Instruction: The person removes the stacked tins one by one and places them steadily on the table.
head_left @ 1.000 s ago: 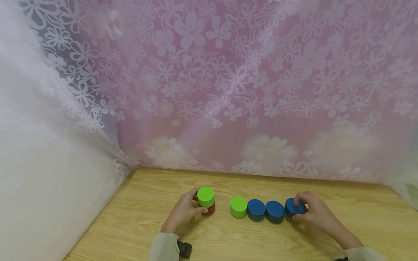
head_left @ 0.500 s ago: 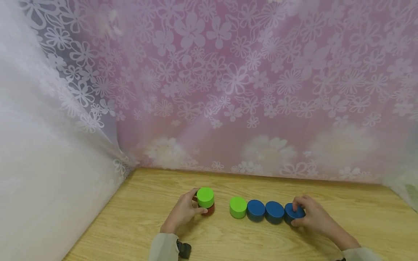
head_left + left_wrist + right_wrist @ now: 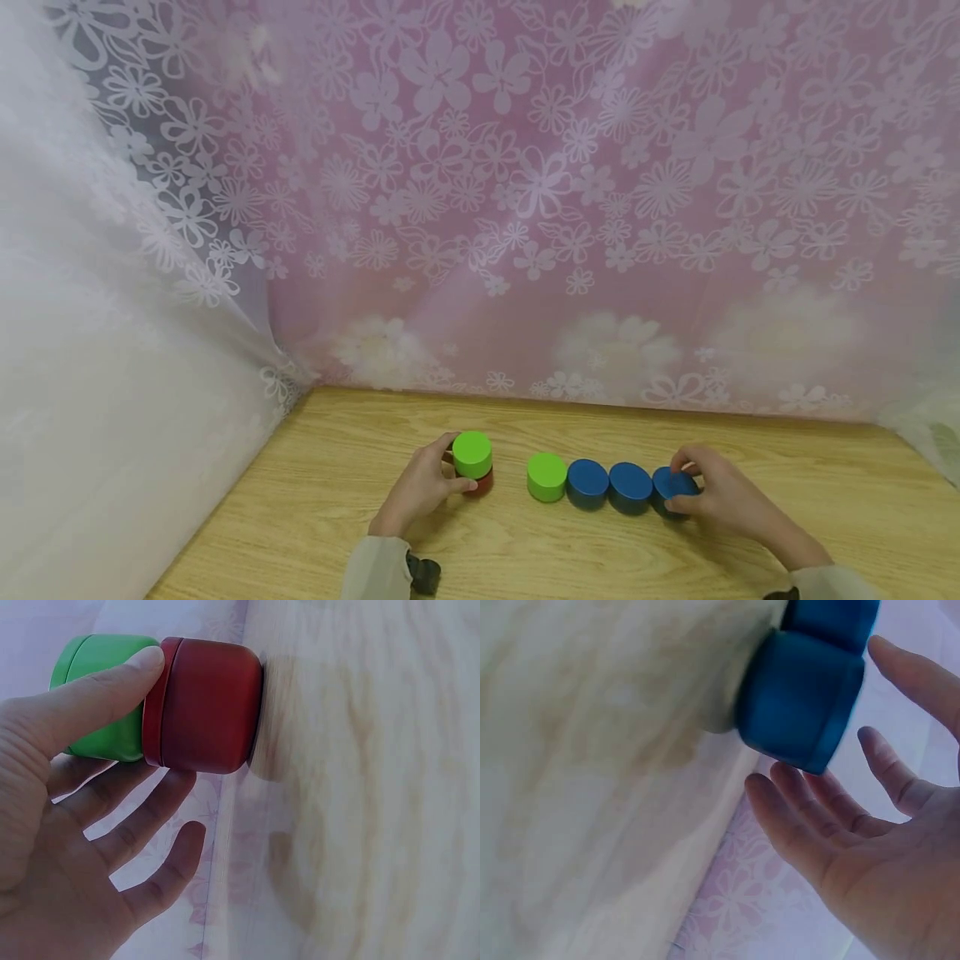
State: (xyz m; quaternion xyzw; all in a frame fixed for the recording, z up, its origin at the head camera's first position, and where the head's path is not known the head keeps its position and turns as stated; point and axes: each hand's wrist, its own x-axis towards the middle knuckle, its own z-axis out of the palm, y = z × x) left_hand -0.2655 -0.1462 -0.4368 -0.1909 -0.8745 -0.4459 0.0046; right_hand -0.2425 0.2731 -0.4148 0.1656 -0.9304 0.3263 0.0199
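Observation:
My left hand (image 3: 420, 490) holds a green round tin (image 3: 472, 452) stacked on a red round tin (image 3: 210, 705). In the left wrist view the thumb lies across the seam between the two tins, and the red one's base is at the tabletop. To the right, another green tin (image 3: 547, 477) stands in a row with blue tins: one beside it (image 3: 587, 484), a middle blue tin (image 3: 630, 488) and an end blue tin (image 3: 670, 492). My right hand (image 3: 720, 496) is around that end tin; in the right wrist view its fingers are spread and loose beside the tin.
The row and the stack stand on a wood-grain table (image 3: 525, 550), with a gap between them. A pink floral curtain (image 3: 570, 208) hangs along the back edge, and a white sheet (image 3: 112, 375) bounds the left side.
My right hand has drawn the end blue tin slightly nearer, into line with the row, and its fingers have loosened. The left hand and its stack have hardly moved.

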